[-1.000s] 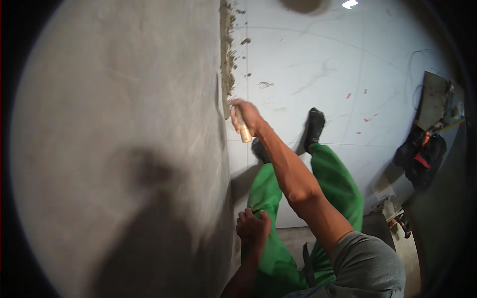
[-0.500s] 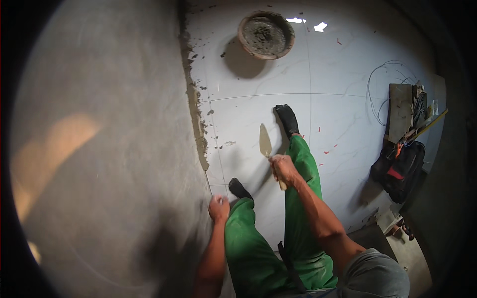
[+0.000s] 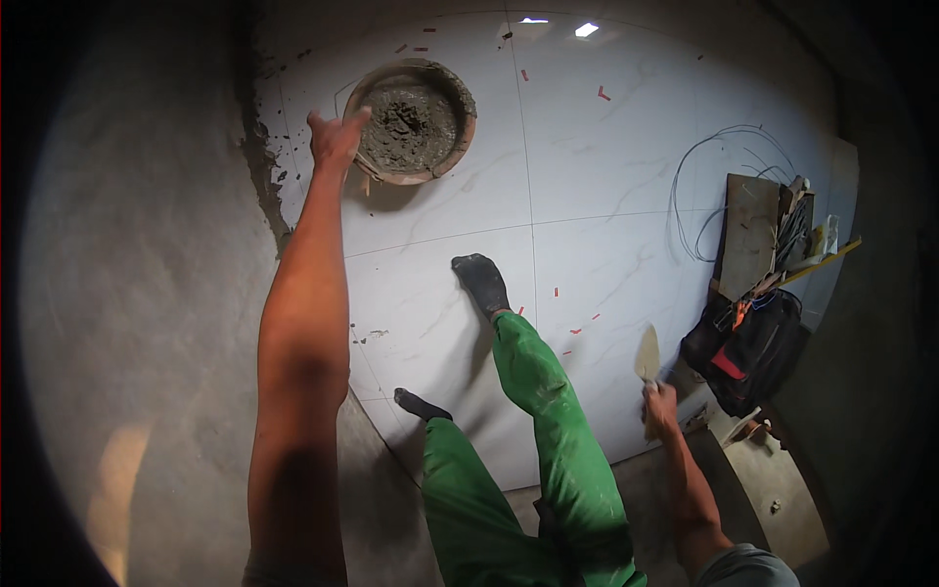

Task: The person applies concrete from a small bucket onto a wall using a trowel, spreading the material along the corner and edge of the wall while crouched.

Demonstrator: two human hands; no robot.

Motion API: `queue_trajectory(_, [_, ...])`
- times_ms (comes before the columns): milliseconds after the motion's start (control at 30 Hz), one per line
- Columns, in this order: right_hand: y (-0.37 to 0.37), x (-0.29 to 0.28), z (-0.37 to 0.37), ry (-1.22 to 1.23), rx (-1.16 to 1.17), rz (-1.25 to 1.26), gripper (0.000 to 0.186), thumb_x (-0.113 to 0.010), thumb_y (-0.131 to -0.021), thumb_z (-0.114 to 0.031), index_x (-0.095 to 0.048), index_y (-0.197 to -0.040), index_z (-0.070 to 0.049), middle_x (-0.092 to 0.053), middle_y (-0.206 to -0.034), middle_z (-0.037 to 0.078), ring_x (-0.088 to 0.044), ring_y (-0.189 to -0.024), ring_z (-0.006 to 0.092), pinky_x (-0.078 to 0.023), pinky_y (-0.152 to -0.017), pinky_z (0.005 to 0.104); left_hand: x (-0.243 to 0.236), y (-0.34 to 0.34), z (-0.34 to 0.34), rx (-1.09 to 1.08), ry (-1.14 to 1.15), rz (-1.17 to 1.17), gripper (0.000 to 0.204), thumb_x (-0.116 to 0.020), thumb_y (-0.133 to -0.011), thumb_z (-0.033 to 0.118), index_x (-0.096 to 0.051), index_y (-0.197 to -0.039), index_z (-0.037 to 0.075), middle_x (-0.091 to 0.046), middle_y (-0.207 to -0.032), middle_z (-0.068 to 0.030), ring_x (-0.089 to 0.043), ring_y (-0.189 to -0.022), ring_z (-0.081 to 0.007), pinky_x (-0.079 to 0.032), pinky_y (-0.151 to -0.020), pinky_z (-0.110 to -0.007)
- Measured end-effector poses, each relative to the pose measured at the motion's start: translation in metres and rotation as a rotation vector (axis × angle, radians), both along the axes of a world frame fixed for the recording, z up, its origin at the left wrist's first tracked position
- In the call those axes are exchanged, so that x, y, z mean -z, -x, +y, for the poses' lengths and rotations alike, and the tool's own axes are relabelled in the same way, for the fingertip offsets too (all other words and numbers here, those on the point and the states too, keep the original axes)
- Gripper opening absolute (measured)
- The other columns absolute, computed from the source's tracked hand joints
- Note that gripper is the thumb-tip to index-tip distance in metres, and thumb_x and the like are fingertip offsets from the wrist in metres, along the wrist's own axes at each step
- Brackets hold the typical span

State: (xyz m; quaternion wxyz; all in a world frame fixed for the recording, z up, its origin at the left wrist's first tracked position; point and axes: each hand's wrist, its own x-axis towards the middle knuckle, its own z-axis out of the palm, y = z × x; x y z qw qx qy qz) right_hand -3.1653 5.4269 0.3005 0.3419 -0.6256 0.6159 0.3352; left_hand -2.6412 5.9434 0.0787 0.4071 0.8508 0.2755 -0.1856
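Observation:
My left arm stretches far forward, and my left hand [image 3: 335, 145] is at the left rim of a round clay-coloured bowl [image 3: 468, 135]. One digit reaches over the rim and another points away to the left, so the hand looks spread; its underside is hidden. Wet grey mortar [image 3: 406, 125] with a rough, dug-up middle lies in the bowl. Off to the right, my right hand [image 3: 660, 407] is closed round the handle of a trowel [image 3: 648, 354]. Its pale, leaf-shaped blade points away from me, above the tiles.
White marbled tiles [image 3: 606, 254] carry scattered red bits [image 3: 575, 332]. A ragged mortar strip [image 3: 259, 161] borders the grey floor [image 3: 147, 293] at left. At right lie a black and red bag [image 3: 748, 352], a board [image 3: 751, 220] and coiled wire [image 3: 682, 201]. My socked feet [image 3: 481, 284] stand on the tiles.
My left hand has gone from beside my knee to the bowl's rim. My right hand has swung right and back with the trowel. The view has shifted, bringing the bowl nearer the middle.

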Motion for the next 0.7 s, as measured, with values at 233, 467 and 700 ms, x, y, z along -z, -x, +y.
queue_trajectory(233, [0.032, -0.069, -0.015, -0.065, -0.149, -0.033, 0.022, -0.062, -0.1, -0.023, -0.058, -0.086, -0.006, -0.051, -0.061, 0.0, -0.049, -0.045, 0.0127, -0.043, -0.041, 0.0338, -0.031, 0.01, -0.047, 0.128, -0.129, -0.091, 0.1, -0.089, -0.081, 0.043, -0.042, -0.158, -0.001, -0.065, -0.143, -0.025, -0.055, -0.141, -0.0355, -0.045, -0.118, -0.043])
queue_trajectory(467, [-0.014, -0.048, 0.025, -0.2, -0.081, -0.1, 0.026, -0.064, -0.102, -0.027, -0.056, -0.086, -0.008, -0.047, -0.06, -0.003, -0.046, -0.045, 0.0095, -0.039, -0.041, 0.0308, 0.038, 0.018, 0.009, 0.076, 0.07, -0.042, 0.132, -0.095, -0.076, 0.047, -0.016, -0.17, -0.003, -0.04, -0.167, -0.0294, -0.043, -0.155, -0.0393, -0.039, -0.125, -0.044])
queue_trajectory(700, [0.049, -0.053, -0.008, -0.174, -0.13, -0.037, 0.026, -0.066, -0.102, -0.031, -0.059, -0.091, -0.009, -0.049, -0.063, -0.005, -0.045, -0.049, 0.0065, -0.036, -0.044, 0.0291, 0.003, 0.026, -0.058, 0.086, 0.291, -0.269, 0.044, -0.086, -0.086, 0.045, -0.082, -0.1, 0.004, -0.079, -0.092, -0.0169, -0.074, -0.083, -0.0274, -0.059, -0.082, -0.039])
